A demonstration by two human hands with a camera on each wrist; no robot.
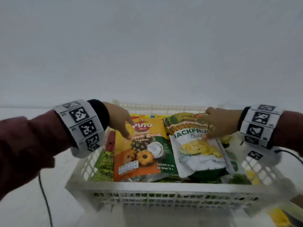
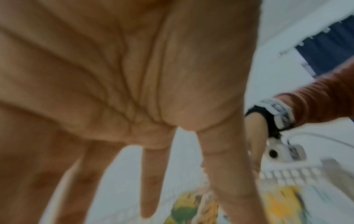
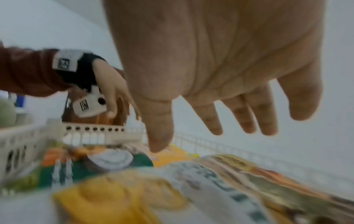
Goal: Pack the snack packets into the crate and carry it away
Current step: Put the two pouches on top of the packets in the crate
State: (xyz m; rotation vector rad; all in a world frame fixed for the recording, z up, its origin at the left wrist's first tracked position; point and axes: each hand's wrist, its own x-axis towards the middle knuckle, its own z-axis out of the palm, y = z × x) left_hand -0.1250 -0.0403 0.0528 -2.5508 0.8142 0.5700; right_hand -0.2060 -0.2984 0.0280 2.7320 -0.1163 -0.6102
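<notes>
While both hands reach over the crate [image 1: 161, 188], the left hand [image 1: 120, 119] spreads straight fingers above the biscuit packet [image 1: 142, 149], holding nothing. From the head view the right hand [image 1: 219, 123] seems to touch the jackfruit packet [image 1: 198, 154]; the right wrist view shows fingers [image 3: 211, 121] straight and clear above it. Packets fill the crate. Tagged wristbands [image 1: 82, 126] and a black cable [image 1: 45, 199] sit nearby.
</notes>
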